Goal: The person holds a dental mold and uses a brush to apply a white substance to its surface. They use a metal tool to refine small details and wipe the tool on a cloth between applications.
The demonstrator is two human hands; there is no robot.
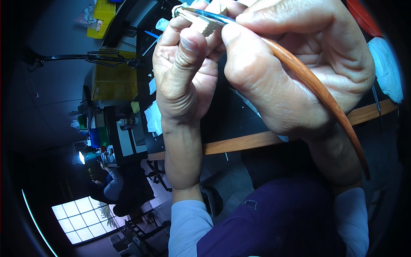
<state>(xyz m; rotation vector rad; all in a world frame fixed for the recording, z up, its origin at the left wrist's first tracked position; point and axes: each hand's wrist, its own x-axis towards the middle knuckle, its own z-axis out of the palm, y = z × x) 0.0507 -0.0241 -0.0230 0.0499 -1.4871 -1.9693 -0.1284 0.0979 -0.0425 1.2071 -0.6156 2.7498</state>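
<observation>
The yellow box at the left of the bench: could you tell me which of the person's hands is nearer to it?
Left. The left hand is just right of the yellow box, apart from it; the right hand lies farther right, beyond the left hand.

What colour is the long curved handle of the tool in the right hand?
The handle is reddish-brown, like polished wood, seen best in the head view.

Small pale ridged piece, pinched between fingertips, held high near the lens. Brush: long, slim, curved red-brown handle, dark metal ferrule at the piece, tail slanting down to the right.
</observation>
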